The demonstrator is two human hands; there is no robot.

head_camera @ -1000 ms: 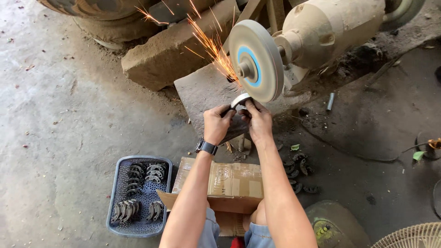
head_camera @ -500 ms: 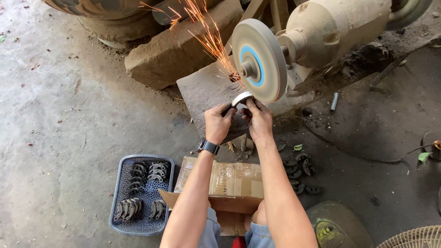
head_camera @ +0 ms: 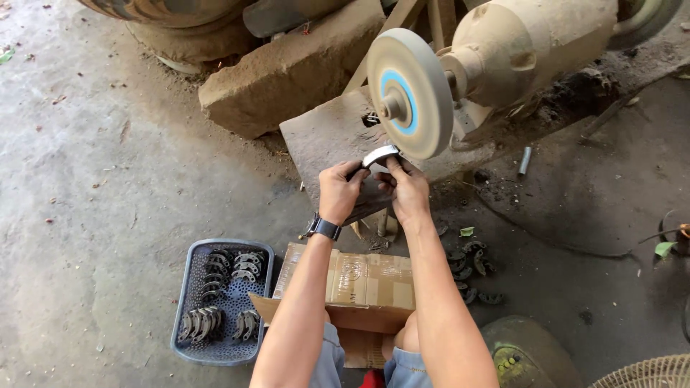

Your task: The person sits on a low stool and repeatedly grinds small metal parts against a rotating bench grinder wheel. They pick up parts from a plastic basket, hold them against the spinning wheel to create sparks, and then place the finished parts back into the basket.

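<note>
A curved metal brake shoe [head_camera: 379,155] is held in both hands just below the grey grinding wheel [head_camera: 410,93] of a bench grinder [head_camera: 517,50]. My left hand [head_camera: 341,190], with a dark watch on its wrist, grips the shoe's left end. My right hand [head_camera: 406,188] grips its right end. The shoe sits a little clear of the wheel's lower rim, and no sparks show.
A blue perforated basket [head_camera: 188,287] with several brake shoes lies at lower left. A cardboard box [head_camera: 359,280] rests by my knees. More shoes [head_camera: 471,269] lie on the concrete to the right. A stone block [head_camera: 287,72] and a metal plate [head_camera: 323,136] sit behind.
Sparks flew up-left from the wheel in the earlier frames; now they have stopped and the shoe is drawn slightly down off the wheel. The view is closer in.
</note>
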